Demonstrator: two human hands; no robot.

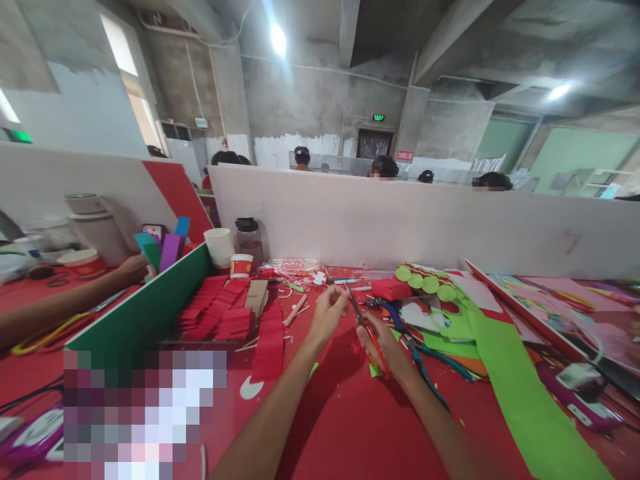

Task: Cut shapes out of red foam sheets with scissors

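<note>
My right hand (379, 339) is closed around a pair of scissors (374, 348) with orange-red handles. The dark blades point up and away, toward the fingertips of my left hand (330, 310). That left hand is pinched shut at the blade tips; whatever sits between its fingers is too small to make out. Left of my forearm lie stacks of folded red paper (220, 308) and a red paper strip (270, 340). To the right of the scissors are blue-handled pliers (393, 312) and teal-handled pliers (425, 363). Several light green paper discs (425, 283) sit behind them.
A long green paper strip (525, 380) runs down the right side. A green divider (145, 307) stands left, a white partition (400, 223) at the back. Paper cups (241, 265) and a dark-lidded bottle (249, 240) stand back left. A co-worker's arm (70, 300) reaches in beyond the divider.
</note>
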